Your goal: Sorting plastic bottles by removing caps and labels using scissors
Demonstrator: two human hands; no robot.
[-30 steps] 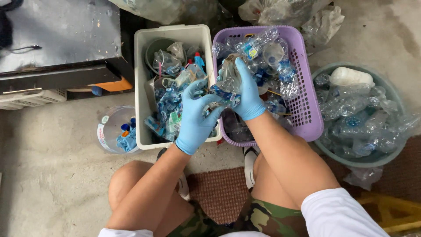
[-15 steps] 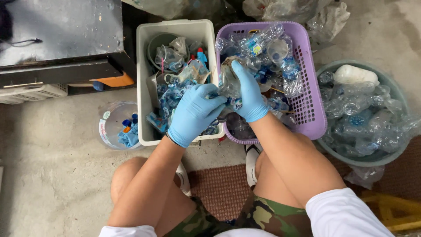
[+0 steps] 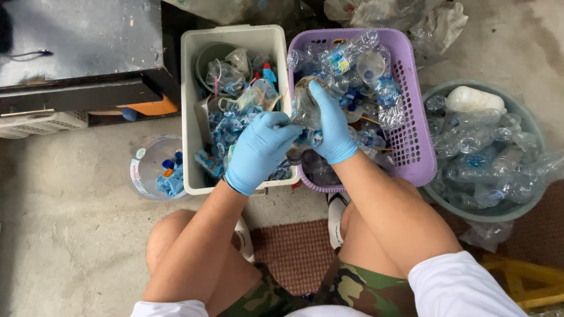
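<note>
With the right hand (image 3: 330, 126) clasped round the clear bottle (image 3: 306, 105), the left hand's (image 3: 258, 149) closed grip should pinch its end firmly over the white bin (image 3: 189, 117).

A makeshift recycling or scrap-sorting spot on bare ground, likely outdoors or in a yard. Rough, stained concrete floor (image 3: 70, 246) all round the white bin (image 3: 232, 38), itself packed with torn blue labels and plastic scraps. Just right of that bin, a purple basket (image 3: 405, 117) heaped with crushed clear bottles; further right, a grey-green tub (image 3: 505, 211) full of more. Left of the bin, a clear jar (image 3: 150, 167) of caps. Behind the bin, bulging plastic sacks (image 3: 399, 14) and a worn dark metal cabinet (image 3: 82, 47).
</note>
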